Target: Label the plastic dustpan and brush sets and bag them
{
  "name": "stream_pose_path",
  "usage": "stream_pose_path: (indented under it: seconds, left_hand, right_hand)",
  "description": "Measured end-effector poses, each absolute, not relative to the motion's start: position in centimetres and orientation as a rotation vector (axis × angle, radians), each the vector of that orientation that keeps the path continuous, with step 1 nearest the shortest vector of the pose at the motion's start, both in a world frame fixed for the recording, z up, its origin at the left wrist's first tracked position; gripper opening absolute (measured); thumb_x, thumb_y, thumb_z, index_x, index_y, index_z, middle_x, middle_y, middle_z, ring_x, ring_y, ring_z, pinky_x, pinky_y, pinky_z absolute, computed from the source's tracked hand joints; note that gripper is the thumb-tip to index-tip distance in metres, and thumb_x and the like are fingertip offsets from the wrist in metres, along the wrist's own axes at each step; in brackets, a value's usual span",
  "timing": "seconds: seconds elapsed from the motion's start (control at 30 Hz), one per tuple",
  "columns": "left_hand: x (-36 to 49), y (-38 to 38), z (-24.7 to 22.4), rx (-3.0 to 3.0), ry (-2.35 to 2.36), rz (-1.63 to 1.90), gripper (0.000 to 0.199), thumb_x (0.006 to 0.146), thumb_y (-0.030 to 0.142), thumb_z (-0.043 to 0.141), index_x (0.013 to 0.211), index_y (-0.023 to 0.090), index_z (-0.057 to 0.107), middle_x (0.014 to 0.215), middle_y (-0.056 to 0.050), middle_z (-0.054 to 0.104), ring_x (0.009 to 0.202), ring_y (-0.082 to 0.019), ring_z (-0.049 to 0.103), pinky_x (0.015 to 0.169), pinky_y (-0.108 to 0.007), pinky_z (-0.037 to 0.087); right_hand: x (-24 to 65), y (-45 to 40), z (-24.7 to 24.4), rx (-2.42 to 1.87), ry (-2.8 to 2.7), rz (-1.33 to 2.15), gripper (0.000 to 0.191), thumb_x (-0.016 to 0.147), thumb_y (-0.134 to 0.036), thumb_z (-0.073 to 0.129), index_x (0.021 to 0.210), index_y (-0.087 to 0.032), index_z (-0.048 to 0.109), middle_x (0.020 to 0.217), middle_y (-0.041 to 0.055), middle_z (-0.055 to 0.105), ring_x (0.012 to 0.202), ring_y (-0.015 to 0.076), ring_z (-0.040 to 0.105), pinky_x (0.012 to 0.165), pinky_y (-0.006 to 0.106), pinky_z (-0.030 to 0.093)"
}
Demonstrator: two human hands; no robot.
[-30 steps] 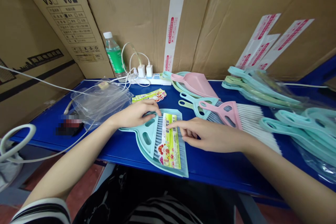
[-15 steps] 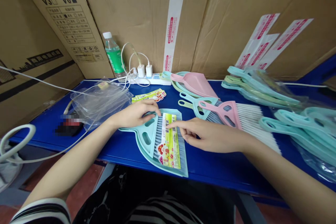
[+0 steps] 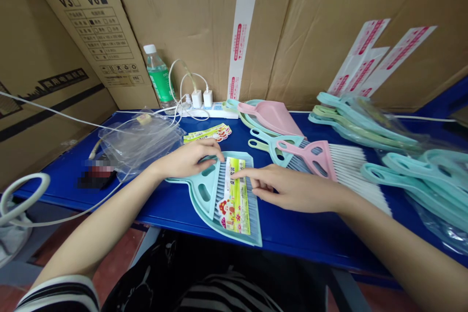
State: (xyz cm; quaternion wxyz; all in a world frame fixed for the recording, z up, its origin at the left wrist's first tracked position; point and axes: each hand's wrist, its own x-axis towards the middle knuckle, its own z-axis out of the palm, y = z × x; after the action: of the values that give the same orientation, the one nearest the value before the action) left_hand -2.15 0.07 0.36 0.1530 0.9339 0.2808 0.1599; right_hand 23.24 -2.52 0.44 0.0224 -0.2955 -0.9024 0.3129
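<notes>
A light-blue hand brush (image 3: 203, 192) lies inside a matching dustpan (image 3: 197, 214) on the blue table. Across the brush's grey bristles (image 3: 253, 204) rests a yellow-green printed label card (image 3: 237, 204). My left hand (image 3: 190, 158) lies over the handle end, hiding it. Its thumb and index finger are apart, fingertips by the top of the bristles; its other fingers are mostly hidden. My right hand (image 3: 280, 186) points with its index finger stretched out, the tip touching the card's upper part. Its other fingers are loosely bent with nothing in them.
More label cards (image 3: 208, 132) lie behind my left hand. Pink dustpan (image 3: 278, 116), pink brush (image 3: 318, 156) and other brushes sit right. Bagged blue-green sets (image 3: 431, 180) are at far right. Plastic bags (image 3: 142, 139), a bottle (image 3: 160, 80) and a power strip (image 3: 215, 112) stand left and back.
The label card's lower end has shifted very slightly to the left under my right index finger. Both hands are nearly still.
</notes>
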Motion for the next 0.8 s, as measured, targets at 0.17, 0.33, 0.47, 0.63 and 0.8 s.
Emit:
stream_pose_path:
  seconds: [0.17, 0.33, 0.47, 0.63, 0.8]
  left_hand:
    - [-2.18, 0.02, 0.41, 2.678, 0.807, 0.441, 0.021, 0.091, 0.010, 0.047, 0.100, 0.016, 0.065, 0.101, -0.006, 0.061, 0.092, -0.015, 0.061, 0.086, -0.030, 0.049]
    - [-2.21, 0.00, 0.41, 2.684, 0.795, 0.437, 0.021, 0.091, 0.010, 0.047, 0.100, 0.016, 0.065, 0.101, -0.007, 0.061, 0.093, -0.015, 0.061, 0.087, -0.030, 0.049]
    - [-2.20, 0.05, 0.39, 2.686, 0.794, 0.434, 0.021, 0.091, 0.010, 0.047, 0.100, 0.016, 0.065, 0.101, -0.007, 0.061, 0.093, -0.015, 0.061, 0.087, -0.030, 0.049]
    - [-2.21, 0.08, 0.43, 2.681, 0.795, 0.422, 0.021, 0.091, 0.010, 0.048, 0.102, 0.016, 0.064, 0.103, -0.007, 0.061, 0.094, -0.016, 0.061, 0.087, -0.030, 0.049]
    - [-2.22, -0.02, 0.51, 2.679, 0.798, 0.416, 0.021, 0.091, 0.010, 0.047, 0.101, 0.017, 0.064, 0.103, -0.006, 0.061, 0.094, -0.016, 0.061, 0.088, -0.031, 0.049]
  right_hand:
    - [23.22, -2.56, 0.46, -0.913, -2.800, 0.961, 0.048, 0.092, -0.016, 0.039, 0.138, -0.015, 0.052, 0.066, -0.0034, 0.050, 0.058, 0.0140, 0.048, 0.061, 0.027, 0.037]
    - [23.24, -2.62, 0.49, -0.907, -2.804, 0.949, 0.048, 0.092, -0.017, 0.040, 0.139, -0.017, 0.051, 0.066, -0.0032, 0.051, 0.058, 0.0138, 0.049, 0.060, 0.026, 0.037]
    - [23.24, -2.66, 0.54, -0.907, -2.805, 0.946, 0.048, 0.092, -0.017, 0.040, 0.139, -0.016, 0.052, 0.067, -0.0029, 0.051, 0.059, 0.0142, 0.049, 0.062, 0.027, 0.037]
    - [23.20, -2.73, 0.50, -0.919, -2.810, 0.952, 0.048, 0.092, -0.017, 0.040, 0.139, -0.016, 0.051, 0.067, -0.0031, 0.051, 0.059, 0.0138, 0.049, 0.061, 0.026, 0.037]
    - [23.18, -2.72, 0.54, -0.912, -2.810, 0.938, 0.047, 0.093, -0.017, 0.041, 0.139, -0.017, 0.051, 0.067, -0.0034, 0.051, 0.058, 0.0131, 0.048, 0.059, 0.026, 0.037]
